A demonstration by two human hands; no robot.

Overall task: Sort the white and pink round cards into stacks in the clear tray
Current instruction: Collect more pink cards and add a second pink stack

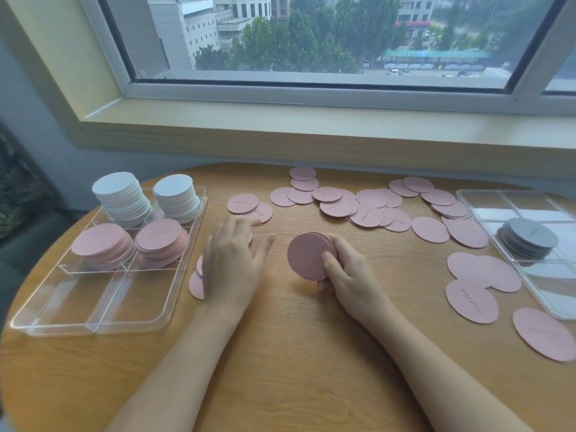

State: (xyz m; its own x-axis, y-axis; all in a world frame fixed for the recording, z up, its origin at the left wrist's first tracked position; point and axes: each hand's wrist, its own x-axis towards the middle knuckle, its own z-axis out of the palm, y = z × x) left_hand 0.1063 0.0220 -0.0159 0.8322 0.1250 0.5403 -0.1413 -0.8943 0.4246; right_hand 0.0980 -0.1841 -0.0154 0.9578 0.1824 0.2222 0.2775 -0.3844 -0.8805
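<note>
Holding two white and two pink stacks, the clear tray has its near compartments unfilled. The left hand lies flat-fingered on loose cards; the right hand grips a pink stack, and many loose pink cards on the table remain unsorted.

Your left hand and right hand were bare, with no rings or gloves. Both forearms, rising from the frame's lower edge, showed no sleeves, watch or bracelet.
</note>
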